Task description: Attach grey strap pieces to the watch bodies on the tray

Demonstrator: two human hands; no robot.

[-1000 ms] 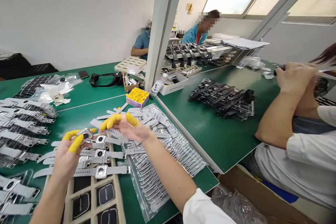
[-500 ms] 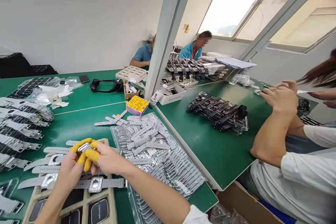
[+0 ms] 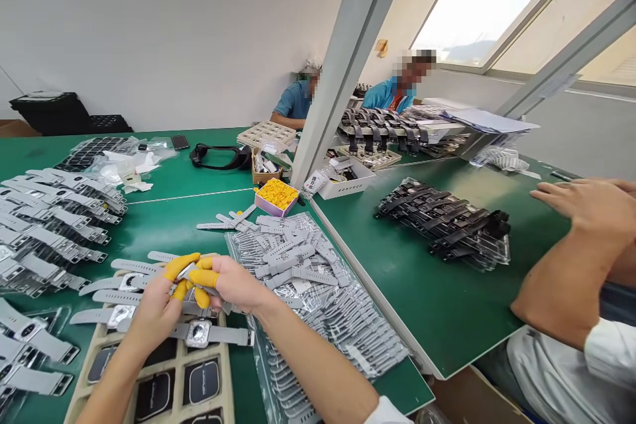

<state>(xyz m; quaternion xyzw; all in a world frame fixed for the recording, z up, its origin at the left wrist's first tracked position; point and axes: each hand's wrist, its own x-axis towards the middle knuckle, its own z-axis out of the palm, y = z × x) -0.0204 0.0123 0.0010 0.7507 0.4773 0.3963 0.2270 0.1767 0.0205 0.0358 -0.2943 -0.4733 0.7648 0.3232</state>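
Note:
My left hand (image 3: 161,301) and my right hand (image 3: 236,283) meet over the tray, yellow finger covers on their fingertips. Between them they pinch a silver smartwatch (image 3: 187,271), mostly hidden by the fingers. Just below lies another smartwatch (image 3: 199,333) with grey straps, back side up, across the beige compartment tray (image 3: 227,371). More grey-strapped watches (image 3: 122,316) rest on the tray's far left part. Dark square watch faces (image 3: 203,381) sit in its nearer compartments. Right of my hands, loose grey straps (image 3: 298,268) lie heaped on rows of bagged straps (image 3: 342,334).
Racks of grey-strapped watches (image 3: 54,212) stand at left. A box of yellow finger covers (image 3: 277,195) is by the post (image 3: 342,59). Black-strapped watches (image 3: 442,218) lie across the divider (image 3: 368,285), near a co-worker's forearm (image 3: 566,271). Two other people sit at the back.
The view has turned left, so the scene sits farther right in the picture. Both my hands stay together on the smartwatch, with fingers slightly shifted. The co-worker's head has left view.

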